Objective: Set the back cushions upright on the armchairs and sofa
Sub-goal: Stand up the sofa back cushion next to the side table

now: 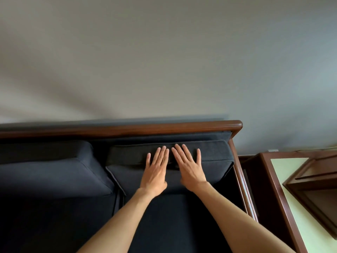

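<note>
Back cushion (209, 152) at the right end of the sofa (54, 207) stands against the backrest, just under the wooden top rail (127, 127) and beside the wooden arm rail (242, 183). Both hands lie flat on its front face, close together near the middle. The left hand (155, 172) has its fingers (160, 154) straight and slightly fanned, with the tips reaching up onto the cushion's top edge; the right hand (189, 170) mirrors it, fingers straight and spread, thumb tucked toward the other hand. Neither hand grips anything; they press.

The step looks like the final seating push, and the cushion seems nearly upright already. To do it well, I would press evenly with both palms so the cushion goes back square rather than twisting, and push low as well as high so the bottom edge tucks into the crease behind the seat. The fabric looks soft and thick, so it may spring forward; a short hold should help. The neighbouring cushion (51, 170) on the left appears to lean further forward, its top face showing broadly, and probably needs the same treatment afterwards. A wooden side counter (268, 179) stands just beyond the arm rail, well out of the way.
</note>
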A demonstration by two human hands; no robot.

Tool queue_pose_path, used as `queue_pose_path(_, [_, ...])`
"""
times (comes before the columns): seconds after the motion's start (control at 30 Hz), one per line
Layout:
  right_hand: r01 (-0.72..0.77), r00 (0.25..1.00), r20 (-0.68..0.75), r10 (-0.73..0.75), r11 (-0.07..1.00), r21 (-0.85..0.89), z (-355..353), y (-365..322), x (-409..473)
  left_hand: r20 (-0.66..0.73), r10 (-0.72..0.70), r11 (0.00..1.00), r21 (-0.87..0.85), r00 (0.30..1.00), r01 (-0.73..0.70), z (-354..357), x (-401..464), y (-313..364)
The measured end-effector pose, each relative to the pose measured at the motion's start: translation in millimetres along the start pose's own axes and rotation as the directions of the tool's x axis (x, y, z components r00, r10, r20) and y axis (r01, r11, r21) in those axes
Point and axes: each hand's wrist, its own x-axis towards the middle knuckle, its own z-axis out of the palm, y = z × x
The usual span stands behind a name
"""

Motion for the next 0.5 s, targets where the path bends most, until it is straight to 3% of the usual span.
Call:
queue_pose_path(0.2, [-0.144,0.989,-0.041,0.143,0.990,-0.009,3,79,-15,-0.041,-0.189,0.978,0.081,0.981,0.192,-10,-22,-95])
queue_pose_path(0.37, [-0.214,0.971,0.111,0.213,0.977,-0.004,-12,80,-16,0.073,-0.264,0.962,0.091,0.962,0.257,-25,-28,-110])
queue_pose_path(0.5, [-0.184,0.943,0.277,0.186,0.982,-0.031,-34,82,-14,0.225,-0.310,0.949,0.126,0.924,0.288,-48,-23,-97])
